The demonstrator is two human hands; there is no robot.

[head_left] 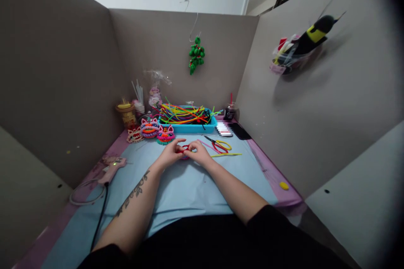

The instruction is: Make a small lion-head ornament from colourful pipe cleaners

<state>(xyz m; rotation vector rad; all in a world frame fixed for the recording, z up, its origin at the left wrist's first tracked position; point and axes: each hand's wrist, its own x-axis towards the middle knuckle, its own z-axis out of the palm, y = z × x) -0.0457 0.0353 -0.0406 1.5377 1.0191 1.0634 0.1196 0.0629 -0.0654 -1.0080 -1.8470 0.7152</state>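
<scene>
Between my two hands is a small red and pink pipe-cleaner piece, partly hidden by the fingers. My left hand pinches its left side, thumb and index curved around it. On its right side, the bent fingers of my right hand grip it as well. Just right of my hands lie scissors with red and yellow handles, a yellow pipe cleaner and a pink one. Finished-looking animal-face pieces in bright pipe cleaner sit behind my left hand.
A blue tray full of colourful pipe cleaners stands at the back. A pink glue gun with its cable lies on the left. A dark phone and a drink cup are back right. Grey partitions enclose the table.
</scene>
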